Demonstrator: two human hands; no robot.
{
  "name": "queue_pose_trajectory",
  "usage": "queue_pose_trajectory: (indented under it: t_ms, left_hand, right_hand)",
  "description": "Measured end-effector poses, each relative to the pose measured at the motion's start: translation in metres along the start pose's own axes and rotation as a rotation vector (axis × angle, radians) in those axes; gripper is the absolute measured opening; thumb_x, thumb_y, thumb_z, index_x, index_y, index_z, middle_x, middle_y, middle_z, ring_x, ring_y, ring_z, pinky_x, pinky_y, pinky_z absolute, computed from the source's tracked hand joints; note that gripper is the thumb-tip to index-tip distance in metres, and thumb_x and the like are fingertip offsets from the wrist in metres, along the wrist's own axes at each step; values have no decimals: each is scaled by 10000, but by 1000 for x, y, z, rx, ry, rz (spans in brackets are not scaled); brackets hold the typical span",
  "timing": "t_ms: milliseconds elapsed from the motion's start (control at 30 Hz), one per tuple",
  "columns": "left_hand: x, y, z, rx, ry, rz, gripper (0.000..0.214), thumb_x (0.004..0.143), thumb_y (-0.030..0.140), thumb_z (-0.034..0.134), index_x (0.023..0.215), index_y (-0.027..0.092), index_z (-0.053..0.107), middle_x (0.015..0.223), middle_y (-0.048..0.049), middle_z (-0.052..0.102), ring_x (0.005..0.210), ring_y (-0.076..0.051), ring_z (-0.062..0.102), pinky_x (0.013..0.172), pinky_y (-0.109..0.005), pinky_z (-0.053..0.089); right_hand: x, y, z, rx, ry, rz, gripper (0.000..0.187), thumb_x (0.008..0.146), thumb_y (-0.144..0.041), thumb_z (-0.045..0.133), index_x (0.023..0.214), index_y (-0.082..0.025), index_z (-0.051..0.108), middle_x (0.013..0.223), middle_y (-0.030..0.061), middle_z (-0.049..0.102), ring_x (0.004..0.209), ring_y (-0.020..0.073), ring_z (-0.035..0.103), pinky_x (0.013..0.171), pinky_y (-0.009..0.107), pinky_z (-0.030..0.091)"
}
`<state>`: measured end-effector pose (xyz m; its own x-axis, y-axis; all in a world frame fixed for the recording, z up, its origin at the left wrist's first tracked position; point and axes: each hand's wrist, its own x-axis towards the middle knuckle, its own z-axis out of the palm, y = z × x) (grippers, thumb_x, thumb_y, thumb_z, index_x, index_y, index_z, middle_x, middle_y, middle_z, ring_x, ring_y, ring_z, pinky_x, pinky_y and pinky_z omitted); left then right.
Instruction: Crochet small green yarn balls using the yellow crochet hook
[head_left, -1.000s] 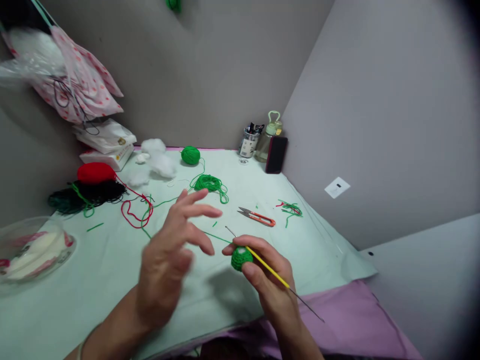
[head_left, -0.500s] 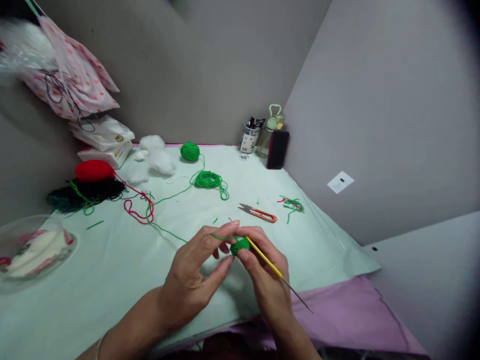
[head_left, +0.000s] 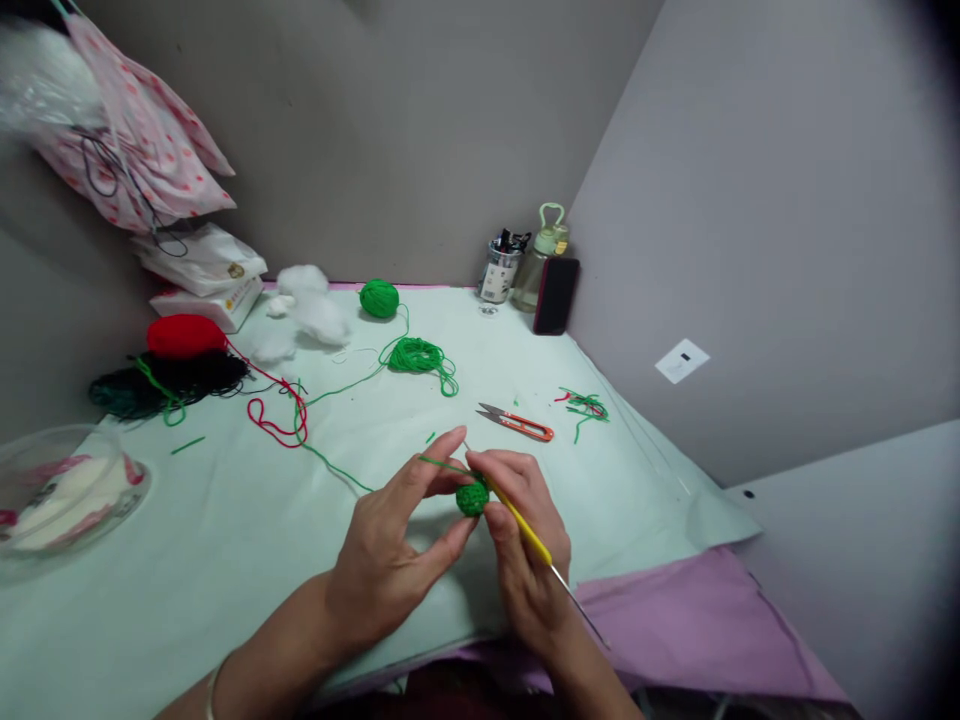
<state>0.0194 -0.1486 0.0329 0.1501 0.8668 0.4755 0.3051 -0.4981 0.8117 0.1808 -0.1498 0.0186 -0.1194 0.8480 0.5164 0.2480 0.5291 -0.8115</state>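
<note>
A small round green crochet piece [head_left: 472,497] sits between my two hands above the front of the table. My left hand [head_left: 394,550] pinches it from the left with the thumb below, while green yarn [head_left: 444,464] runs over the raised index finger. In my right hand [head_left: 529,545] is a crochet hook [head_left: 531,532] with a yellow grip; its long metal shaft slants down to the right. The hook's working tip shows just above the piece, beside the fingertips. My right thumb rests against the piece's right side.
Thread snips [head_left: 516,422] lie beyond my hands, with yarn scraps [head_left: 585,407] to their right. A green yarn ball [head_left: 379,298], a loose green skein [head_left: 417,356], white stuffing [head_left: 319,315] and red yarn [head_left: 185,336] lie farther back. A plastic tub [head_left: 67,490] stands left, a phone [head_left: 556,296] back right.
The green piece has turned and moved slightly down and left. The hook has shifted left and tilts more steeply, its tip now showing higher between the fingertips.
</note>
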Motion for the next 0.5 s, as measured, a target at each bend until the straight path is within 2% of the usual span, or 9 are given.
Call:
queue_pose_trajectory:
  t_ms: [133,267,500]
  left_hand:
    - [2,4,-1,-118,-41,-152,726,848,134,732,1506,323,491,1024,5,770,980,-195,761,955,-313,597]
    - [3,2,0,-219,-62,-229,729,806,123,751,1475,302,522,976,7,739,923,-181,728,967,-326,582]
    - [1,1,4,-514,3,-375,755,837,179,781,1496,334,447,1040,6,690,1016,-165,684,983,-298,553]
  right_hand:
    - [-1,2,-1,-7,56,-6,325,1065,-307,475,1302,-360,691,1081,60,607,997,198,617,822,319,550]
    - [-3,3,2,87,115,-8,294,1051,-273,509,1214,-340,745,1001,63,651,928,201,641,739,316,557]
    - [-4,2,0,107,168,32,283,954,-137,667,1109,-347,777,1032,42,705,972,195,677,818,315,558]
